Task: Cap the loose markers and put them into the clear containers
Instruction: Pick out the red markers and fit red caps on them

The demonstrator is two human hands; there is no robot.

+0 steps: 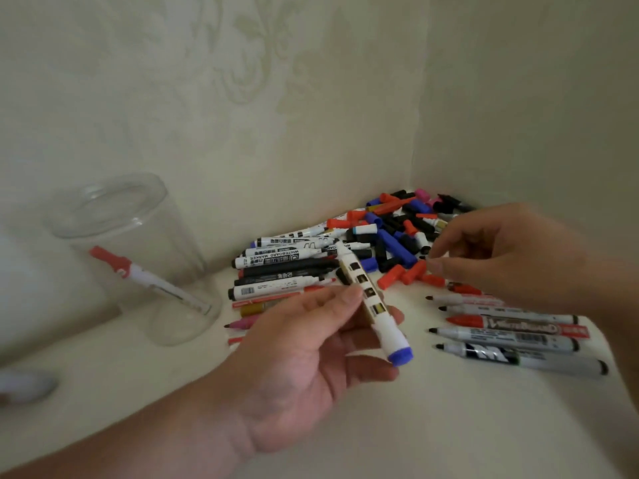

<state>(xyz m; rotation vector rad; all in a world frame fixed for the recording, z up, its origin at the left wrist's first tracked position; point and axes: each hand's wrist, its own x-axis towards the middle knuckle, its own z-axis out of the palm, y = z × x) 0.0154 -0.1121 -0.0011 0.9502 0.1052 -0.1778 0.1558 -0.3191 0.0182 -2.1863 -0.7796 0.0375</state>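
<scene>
My left hand (311, 354) grips a white marker (375, 309) with a blue end plug, held tilted above the table. My right hand (511, 254) hovers over a pile of loose caps (397, 243) in red, blue and black, fingers curled, thumb and fingertips close together near a red cap (413, 271); whether it holds one I cannot tell. A clear container (138, 257) stands at left with one red-capped marker (148, 278) leaning inside it. A heap of markers (283, 267) lies behind my left hand.
Several uncapped markers (511, 337) lie in a row at right on the white table (380, 426). Walls meet in a corner behind the cap pile. A blurred white object (24, 385) sits at the far left edge.
</scene>
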